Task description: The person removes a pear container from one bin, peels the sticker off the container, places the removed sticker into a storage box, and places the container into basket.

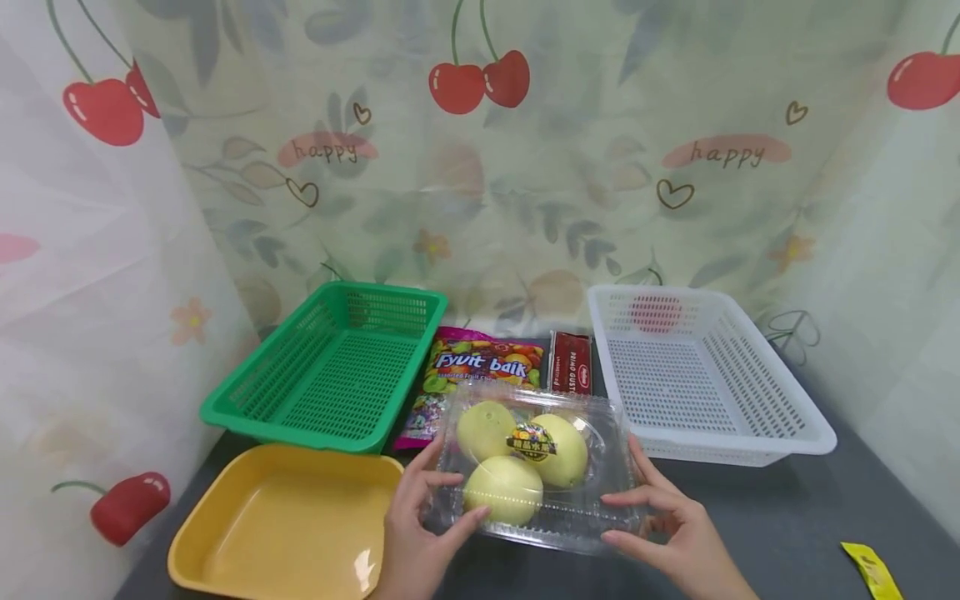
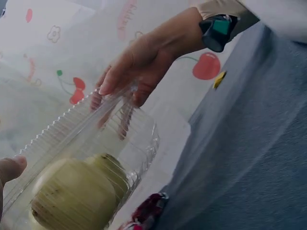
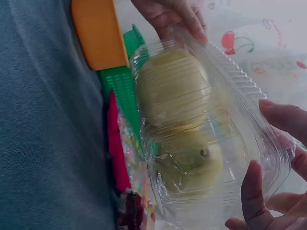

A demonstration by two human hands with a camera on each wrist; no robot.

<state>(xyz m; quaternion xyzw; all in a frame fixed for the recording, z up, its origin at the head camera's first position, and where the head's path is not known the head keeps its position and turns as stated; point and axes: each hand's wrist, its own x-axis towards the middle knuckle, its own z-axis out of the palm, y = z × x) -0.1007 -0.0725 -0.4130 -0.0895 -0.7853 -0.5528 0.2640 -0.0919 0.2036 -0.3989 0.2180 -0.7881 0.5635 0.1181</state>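
Note:
Both hands hold a clear plastic clamshell box (image 1: 577, 517) up off the table, its lid closed. Inside lie three pale yellow-green round fruits (image 1: 504, 490), and a dark fruit sticker (image 1: 532, 442) shows on the lid. The left hand (image 1: 427, 517) grips the box's left end, thumb along the front edge. At the opposite end the right hand (image 1: 667, 517) pinches the side and front corner with spread fingers. In the right wrist view the fruits (image 3: 175, 88) press near the clear wall, and the right hand's fingers (image 3: 254, 191) lie against the box end.
A green basket (image 1: 300, 433) stands back left, with a yellow basin (image 1: 292, 517) before it. A white basket (image 1: 720, 446) is at the back right. Between them lie a Fyuit baik candy bag (image 1: 450, 367) and a red packet (image 1: 572, 362). A small yellow packet (image 1: 870, 571) sits front right.

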